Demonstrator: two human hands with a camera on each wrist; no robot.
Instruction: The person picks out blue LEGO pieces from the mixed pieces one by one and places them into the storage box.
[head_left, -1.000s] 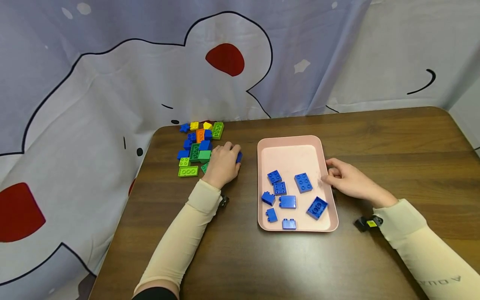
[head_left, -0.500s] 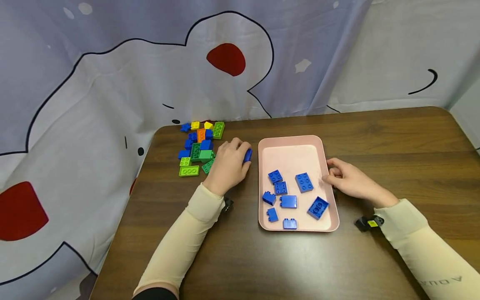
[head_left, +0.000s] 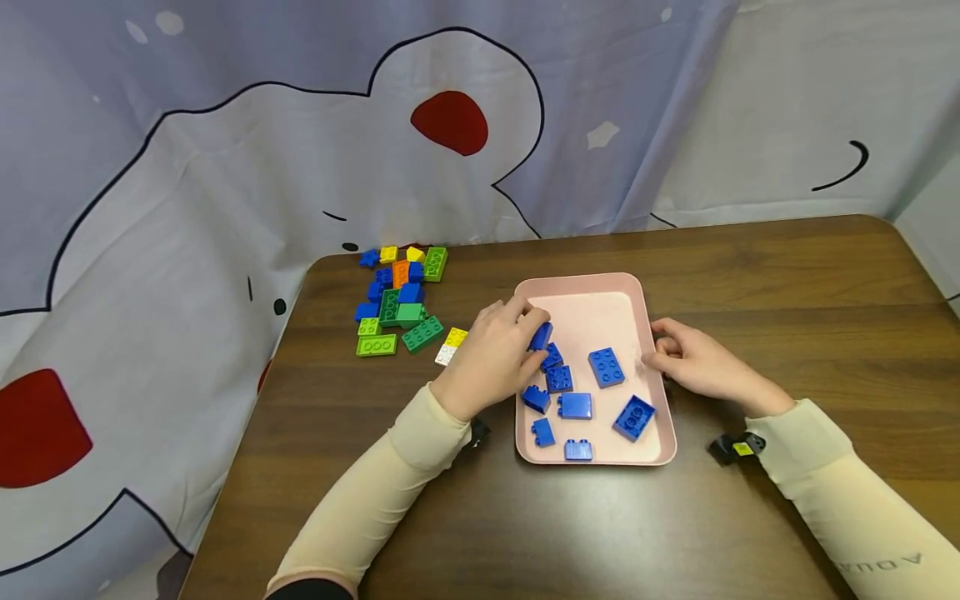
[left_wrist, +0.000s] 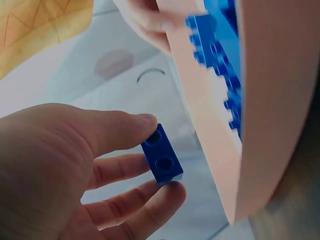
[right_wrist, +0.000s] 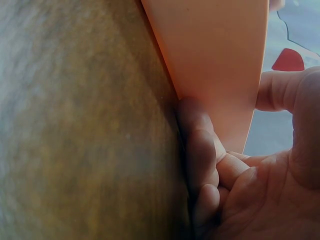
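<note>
My left hand (head_left: 491,354) pinches a small blue toy brick (left_wrist: 162,156) between thumb and fingertips, its hollow underside showing in the left wrist view. In the head view that hand hangs over the left rim of a pink tray (head_left: 596,285). Several blue bricks lie in the tray, among them a studded one (head_left: 606,367) and an upturned one (head_left: 633,417). On the tray's right side, my right hand (head_left: 705,362) grips the wall, the thumb over the rim and the curled fingers (right_wrist: 201,155) against the outside.
Left of the tray, several loose bricks lie grouped on the wooden table (head_left: 787,283): a green brick (head_left: 422,333), an orange brick (head_left: 401,273), a blue star (head_left: 369,258) and others. A yellow-and-white piece (head_left: 450,346) lies partly behind my left hand. A printed curtain (head_left: 300,167) hangs behind the table.
My left hand has carried the blue brick rightward from beside the pile to over the tray's left edge, uncovering the green brick and the yellow-and-white piece. The right hand has stayed on the tray.
</note>
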